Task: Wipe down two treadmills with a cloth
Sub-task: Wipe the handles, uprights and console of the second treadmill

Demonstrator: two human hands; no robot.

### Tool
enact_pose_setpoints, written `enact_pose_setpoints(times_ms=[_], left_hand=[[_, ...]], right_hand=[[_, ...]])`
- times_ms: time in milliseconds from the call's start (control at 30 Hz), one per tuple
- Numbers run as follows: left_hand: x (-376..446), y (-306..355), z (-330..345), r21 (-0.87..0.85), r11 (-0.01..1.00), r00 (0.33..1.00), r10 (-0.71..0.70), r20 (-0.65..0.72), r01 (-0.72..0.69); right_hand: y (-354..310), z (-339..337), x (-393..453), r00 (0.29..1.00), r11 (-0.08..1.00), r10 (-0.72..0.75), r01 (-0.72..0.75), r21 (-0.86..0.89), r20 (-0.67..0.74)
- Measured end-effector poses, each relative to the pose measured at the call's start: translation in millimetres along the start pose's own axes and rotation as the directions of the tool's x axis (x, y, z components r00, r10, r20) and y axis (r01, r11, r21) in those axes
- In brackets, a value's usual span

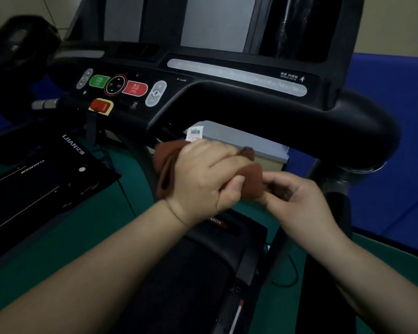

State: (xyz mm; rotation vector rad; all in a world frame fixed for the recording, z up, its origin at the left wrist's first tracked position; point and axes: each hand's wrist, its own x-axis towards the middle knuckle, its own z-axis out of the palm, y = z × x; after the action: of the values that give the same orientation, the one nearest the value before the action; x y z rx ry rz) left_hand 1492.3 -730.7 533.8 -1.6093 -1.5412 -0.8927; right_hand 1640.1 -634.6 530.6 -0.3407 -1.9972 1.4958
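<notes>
A brown cloth (165, 162) is bunched up in front of me, below the black console (227, 97) of the treadmill I stand on. My left hand (203, 174) is closed around the cloth from above. My right hand (297, 198) pinches the cloth's right end between thumb and fingers. Both hands hang in the air a little under the thick black handlebar (323, 131). The console carries a green button, a red STOP button (135, 89) and a grey speed-key strip. A second, lower treadmill (34, 179) lies at the left with its dark deck.
A red safety key (101, 106) sits under the buttons. A grey box with a barcode label (195, 133) stands behind the cloth. The floor is green matting (87, 227), blue pads (391, 150) line the right wall, and black cables run across the floor.
</notes>
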Motion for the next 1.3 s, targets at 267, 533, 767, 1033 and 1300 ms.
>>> enact_pose_setpoints(times_ms=[267, 533, 767, 1033, 1300], left_hand=[[-2, -4, -1, 0.053, 0.969, 0.968, -0.237, -0.081, 0.242], [3, -37, -15, 0.076, 0.987, 0.988, -0.148, 0.038, 0.145], [-2, 12, 1, 0.022, 0.985, 0.985, -0.173, -0.023, 0.173], [1, -38, -16, 0.042, 0.975, 0.973, -0.219, 0.069, 0.216], [-13, 29, 2, -0.011, 0.969, 0.968, -0.247, 0.039, 0.247]], right_hand=[[1, -1, -1, 0.999, 0.999, 0.033, -0.034, -0.015, -0.021], [0, -2, -2, 1.0, 0.999, 0.001, -0.002, -0.044, -0.02], [2, -1, -1, 0.999, 0.996, -0.017, 0.014, -0.092, -0.038], [4, -4, -3, 1.0, 0.996, 0.014, -0.016, -0.082, -0.023], [5, 1, -8, 0.993, 0.973, -0.034, 0.007, -0.231, -0.113]])
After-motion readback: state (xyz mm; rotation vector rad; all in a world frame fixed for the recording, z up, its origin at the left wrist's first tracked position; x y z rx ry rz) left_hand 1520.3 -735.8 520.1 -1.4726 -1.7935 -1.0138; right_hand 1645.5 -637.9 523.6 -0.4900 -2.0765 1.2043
